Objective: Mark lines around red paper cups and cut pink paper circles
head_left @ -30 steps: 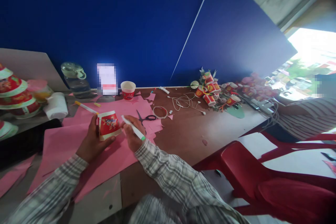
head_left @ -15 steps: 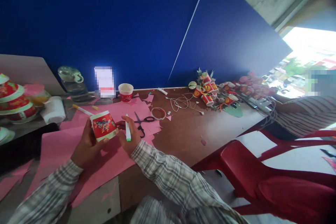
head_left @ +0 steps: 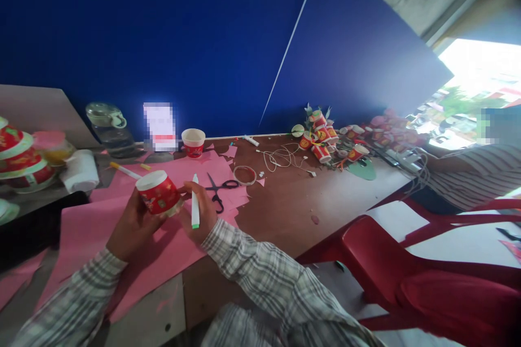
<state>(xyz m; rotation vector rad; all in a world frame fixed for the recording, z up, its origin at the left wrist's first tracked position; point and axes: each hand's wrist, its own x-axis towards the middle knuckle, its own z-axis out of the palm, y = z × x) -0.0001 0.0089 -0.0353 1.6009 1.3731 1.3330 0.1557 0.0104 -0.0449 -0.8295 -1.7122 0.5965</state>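
A red paper cup [head_left: 159, 195] with a white rim is held above the pink paper [head_left: 97, 227], tilted with its rim toward the upper left. My left hand [head_left: 132, 225] grips it from the left and below. My right hand [head_left: 199, 214] holds a white marker [head_left: 195, 203] with a green end pointing down; its fingertips are at the cup's right side. Just right of that hand lie black-handled scissors [head_left: 220, 190], blades apart. Beyond the held cup, another red paper cup [head_left: 194, 143] stands upright.
A ring of tape [head_left: 245, 175], a white cable [head_left: 280, 158] and decorated cups [head_left: 321, 138] lie to the right. A water bottle [head_left: 109, 127], a lit screen [head_left: 160, 126] and stacked red bowls [head_left: 22, 160] stand at the left. A red chair [head_left: 378, 249] is near the table edge; another person's arm [head_left: 459, 162] rests beyond.
The cup has been turned and tipped in my hands, so a different part of its printed side shows. The marker has come more upright in my right hand.
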